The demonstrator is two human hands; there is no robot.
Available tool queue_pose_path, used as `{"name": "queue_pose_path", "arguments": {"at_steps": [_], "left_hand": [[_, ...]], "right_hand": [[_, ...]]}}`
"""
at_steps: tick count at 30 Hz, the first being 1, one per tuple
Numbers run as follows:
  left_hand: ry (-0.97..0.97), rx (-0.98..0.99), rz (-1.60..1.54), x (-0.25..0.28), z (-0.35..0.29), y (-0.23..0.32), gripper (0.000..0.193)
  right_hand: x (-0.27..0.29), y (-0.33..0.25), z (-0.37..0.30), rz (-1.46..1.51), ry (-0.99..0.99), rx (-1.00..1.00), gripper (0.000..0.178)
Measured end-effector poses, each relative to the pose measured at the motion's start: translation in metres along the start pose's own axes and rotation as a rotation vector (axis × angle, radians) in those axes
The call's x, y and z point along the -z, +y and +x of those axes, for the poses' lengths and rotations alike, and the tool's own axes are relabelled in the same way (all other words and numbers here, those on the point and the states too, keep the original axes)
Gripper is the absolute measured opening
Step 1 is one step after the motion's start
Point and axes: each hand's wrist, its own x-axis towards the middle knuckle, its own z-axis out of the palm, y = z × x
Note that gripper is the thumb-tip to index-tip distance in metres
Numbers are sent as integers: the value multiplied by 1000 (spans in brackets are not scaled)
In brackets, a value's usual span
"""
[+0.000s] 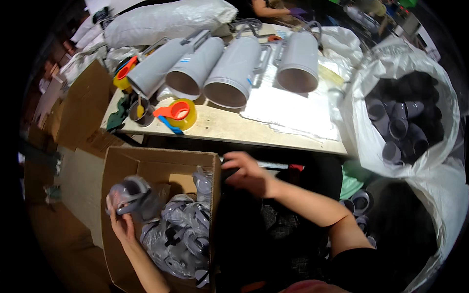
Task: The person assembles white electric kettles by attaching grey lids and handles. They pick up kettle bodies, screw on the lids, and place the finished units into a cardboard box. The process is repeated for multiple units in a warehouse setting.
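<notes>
In my left hand (123,225) is a grey plastic fitting (139,198) in a clear bag, gripped at its left side and held over an open cardboard box (161,152). Its exact kind is blurred. Beneath it, several similar grey fittings (183,239) in clear bags lie heaped in the box. My right hand (249,175) hovers by the box's right wall, its fingers apart and slightly bent, with nothing visible in them. Just beyond it lies a thin white stick with a red end (288,166), partly hidden by that hand.
Ahead, a table (220,128) carries several large grey cylinders (234,73) with handles, white sheets (288,115) and an orange tape dispenser (178,112). At right, a white sack (359,122) holds dark grey pipe fittings (398,128). Another person's arm (268,9) shows at the back.
</notes>
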Motion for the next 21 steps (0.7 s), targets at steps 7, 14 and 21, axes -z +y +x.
{"name": "queue_pose_path", "arguments": {"at_steps": [7,14,21], "left_hand": [[510,121,-195,266,16,-161,48],[222,-500,1093,-106,23,-148,40],[-947,-992,1453,-369,-67,-165,42]], "right_hand": [[194,-40,-17,-1071,1028,328,68],[311,-91,40,-1423,1235,226,49],[68,-128,16,-941,806,962,38]]}}
